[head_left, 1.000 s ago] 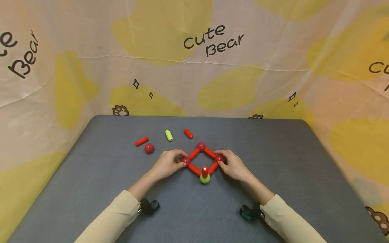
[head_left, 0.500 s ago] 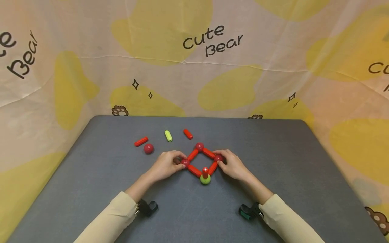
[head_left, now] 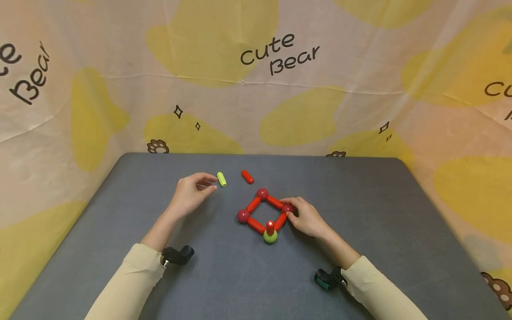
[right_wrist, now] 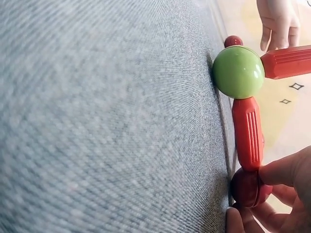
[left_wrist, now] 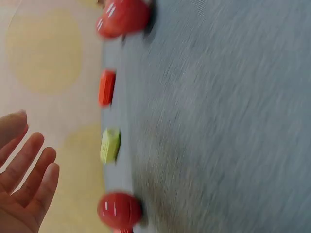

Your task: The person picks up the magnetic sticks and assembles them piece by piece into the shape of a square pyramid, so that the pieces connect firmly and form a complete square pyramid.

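A diamond-shaped frame of red rods (head_left: 256, 224) lies on the table, with red balls (head_left: 243, 216) at several corners. At its near corner is a green ball (head_left: 270, 236) bearing an upright red rod (right_wrist: 289, 62). My right hand (head_left: 307, 218) pinches the right corner's red ball (right_wrist: 249, 187) between thumb and fingers. Above the table, my left hand (head_left: 192, 194) has relaxed fingers and holds nothing. Its fingertips appear just left of a yellow-green rod (head_left: 222, 179). A loose red ball (left_wrist: 119, 209) shows in the left wrist view, but my left hand hides it in the head view.
Another loose red rod (head_left: 247, 177) lies behind the frame. The grey table (head_left: 384, 213) ends at a printed cloth backdrop (head_left: 224, 102). A black wrist camera (head_left: 178, 255) sticks out from the left sleeve, and another (head_left: 329, 279) from the right.
My left hand has let go of the frame's left red ball and moved up and left, over the loose ball. The frame shifted slightly earlier; my right hand stays on its ball.
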`<action>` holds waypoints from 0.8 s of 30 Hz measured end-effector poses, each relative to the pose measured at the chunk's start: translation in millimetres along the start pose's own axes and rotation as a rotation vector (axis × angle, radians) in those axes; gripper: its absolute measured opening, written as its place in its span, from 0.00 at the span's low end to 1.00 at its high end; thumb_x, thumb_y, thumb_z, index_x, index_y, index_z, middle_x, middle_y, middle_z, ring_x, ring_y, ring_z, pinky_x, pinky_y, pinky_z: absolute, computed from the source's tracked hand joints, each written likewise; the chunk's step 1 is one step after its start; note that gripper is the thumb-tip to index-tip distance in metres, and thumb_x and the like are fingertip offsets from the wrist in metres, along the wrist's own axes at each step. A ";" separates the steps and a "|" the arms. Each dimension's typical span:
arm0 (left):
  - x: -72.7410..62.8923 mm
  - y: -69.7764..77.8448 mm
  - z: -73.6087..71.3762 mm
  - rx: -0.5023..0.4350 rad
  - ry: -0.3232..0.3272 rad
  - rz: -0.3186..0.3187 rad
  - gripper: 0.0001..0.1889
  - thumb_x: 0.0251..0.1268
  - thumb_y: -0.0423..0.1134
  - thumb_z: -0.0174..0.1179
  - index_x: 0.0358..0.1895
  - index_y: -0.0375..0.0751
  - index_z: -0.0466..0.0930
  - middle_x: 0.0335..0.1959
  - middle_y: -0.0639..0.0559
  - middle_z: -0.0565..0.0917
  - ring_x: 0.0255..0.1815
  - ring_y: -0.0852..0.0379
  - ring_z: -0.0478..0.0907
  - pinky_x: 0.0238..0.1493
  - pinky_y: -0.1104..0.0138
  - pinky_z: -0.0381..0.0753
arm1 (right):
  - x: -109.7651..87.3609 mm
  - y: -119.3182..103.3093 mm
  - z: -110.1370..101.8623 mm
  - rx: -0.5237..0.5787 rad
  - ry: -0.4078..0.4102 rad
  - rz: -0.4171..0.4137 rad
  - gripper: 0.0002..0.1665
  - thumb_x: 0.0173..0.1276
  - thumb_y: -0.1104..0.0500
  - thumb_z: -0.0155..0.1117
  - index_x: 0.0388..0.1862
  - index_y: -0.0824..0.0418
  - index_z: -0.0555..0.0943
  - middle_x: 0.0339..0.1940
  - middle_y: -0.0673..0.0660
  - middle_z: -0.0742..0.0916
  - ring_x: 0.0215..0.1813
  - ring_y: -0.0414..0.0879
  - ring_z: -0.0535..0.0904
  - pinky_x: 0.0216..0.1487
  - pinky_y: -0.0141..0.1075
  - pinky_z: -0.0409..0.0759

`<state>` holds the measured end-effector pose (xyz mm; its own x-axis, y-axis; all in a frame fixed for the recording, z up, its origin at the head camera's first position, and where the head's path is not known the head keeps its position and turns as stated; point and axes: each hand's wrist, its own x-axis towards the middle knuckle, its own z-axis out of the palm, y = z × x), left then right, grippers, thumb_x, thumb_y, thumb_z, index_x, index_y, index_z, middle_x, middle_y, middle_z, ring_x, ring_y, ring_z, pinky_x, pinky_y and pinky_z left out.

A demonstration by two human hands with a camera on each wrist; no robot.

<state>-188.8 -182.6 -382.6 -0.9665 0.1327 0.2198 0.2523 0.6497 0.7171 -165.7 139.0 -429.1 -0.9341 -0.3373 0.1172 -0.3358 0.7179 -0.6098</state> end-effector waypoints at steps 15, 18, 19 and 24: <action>9.4 -57.6 -34.7 0.040 0.178 -0.247 0.16 0.58 0.42 0.62 0.49 0.40 0.80 0.43 0.43 0.84 0.46 0.48 0.80 0.41 0.66 0.74 | -0.3 0.8 -0.7 0.006 -0.007 -0.002 0.20 0.61 0.65 0.60 0.53 0.59 0.78 0.44 0.58 0.81 0.42 0.49 0.75 0.46 0.45 0.74; 9.8 -63.5 -34.9 0.038 0.170 -0.297 0.17 0.58 0.42 0.62 0.50 0.40 0.80 0.45 0.42 0.83 0.46 0.48 0.80 0.40 0.66 0.73 | -0.5 1.0 -1.0 0.006 -0.006 0.000 0.20 0.61 0.65 0.60 0.53 0.59 0.78 0.44 0.59 0.81 0.43 0.49 0.75 0.46 0.45 0.74; 9.8 -65.1 -34.6 0.035 0.165 -0.315 0.17 0.59 0.42 0.62 0.50 0.39 0.79 0.45 0.41 0.83 0.46 0.47 0.79 0.40 0.65 0.73 | -0.5 1.1 -1.0 0.006 -0.006 0.000 0.20 0.60 0.65 0.60 0.53 0.59 0.78 0.44 0.59 0.81 0.43 0.49 0.75 0.45 0.45 0.74; 10.9 -75.4 -31.5 0.051 0.114 -0.381 0.18 0.59 0.41 0.61 0.51 0.37 0.79 0.47 0.39 0.82 0.50 0.44 0.76 0.43 0.61 0.72 | -0.2 1.5 -0.5 0.000 -0.006 -0.005 0.20 0.61 0.65 0.60 0.54 0.59 0.78 0.44 0.59 0.81 0.42 0.49 0.75 0.45 0.44 0.73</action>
<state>-216.8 -253.7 -413.4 -0.9782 -0.2069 0.0182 -0.1288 0.6730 0.7283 -166.0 140.5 -429.7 -0.9316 -0.3446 0.1157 -0.3405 0.7159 -0.6096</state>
